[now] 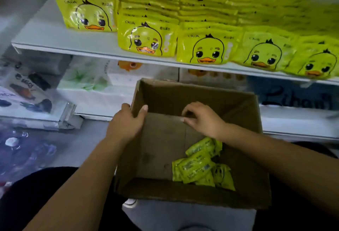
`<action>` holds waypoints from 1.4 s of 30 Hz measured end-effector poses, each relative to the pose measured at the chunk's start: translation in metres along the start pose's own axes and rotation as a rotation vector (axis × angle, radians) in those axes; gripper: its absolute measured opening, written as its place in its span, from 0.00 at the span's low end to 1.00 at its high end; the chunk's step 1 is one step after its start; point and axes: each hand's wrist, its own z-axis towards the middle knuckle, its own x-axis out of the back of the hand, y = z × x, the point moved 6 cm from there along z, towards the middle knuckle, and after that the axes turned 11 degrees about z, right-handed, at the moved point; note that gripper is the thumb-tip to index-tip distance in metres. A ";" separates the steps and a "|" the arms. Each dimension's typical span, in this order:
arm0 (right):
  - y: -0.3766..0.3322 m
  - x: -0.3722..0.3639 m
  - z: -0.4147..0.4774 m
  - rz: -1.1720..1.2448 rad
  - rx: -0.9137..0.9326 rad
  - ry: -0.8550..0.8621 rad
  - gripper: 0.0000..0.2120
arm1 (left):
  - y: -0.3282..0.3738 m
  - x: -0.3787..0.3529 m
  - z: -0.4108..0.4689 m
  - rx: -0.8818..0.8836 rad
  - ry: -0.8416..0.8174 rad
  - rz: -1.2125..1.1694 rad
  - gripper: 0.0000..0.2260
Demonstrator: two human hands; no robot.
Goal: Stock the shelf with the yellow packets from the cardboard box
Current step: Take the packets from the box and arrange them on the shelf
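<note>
Head view: left hand (126, 120) grips box (183, 93) by its left rim.
Right hand (203, 119): inside box, fingers curled, grasp unclear.
Packets (198, 164): box's near-right corner.

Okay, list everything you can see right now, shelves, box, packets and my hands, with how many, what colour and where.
duck packets: too many to count, yellow, five rows standing on the upper shelf
upper shelf: one, white, above the box
cardboard box: one, brown, open, in front of the person
packets in the box: a handful, yellow, lying in its near right corner
white packs: several, white, lower shelf behind the box
blue pack: one, blue, lower shelf on the right
left hand: grips the rim of the box's left wall
right hand: inside the box near its far wall, fingers curled; whether it holds anything is unclear
</note>
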 end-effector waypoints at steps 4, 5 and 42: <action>0.090 -0.053 -0.036 -0.009 -0.355 -0.318 0.10 | 0.009 -0.011 -0.016 0.014 0.075 0.004 0.24; 0.104 -0.065 -0.043 -0.039 -0.400 -0.383 0.12 | 0.010 -0.011 -0.016 0.008 0.087 0.013 0.24; 0.098 -0.096 -0.067 0.201 -0.545 -0.339 0.28 | -0.001 -0.008 -0.002 0.055 0.029 0.159 0.31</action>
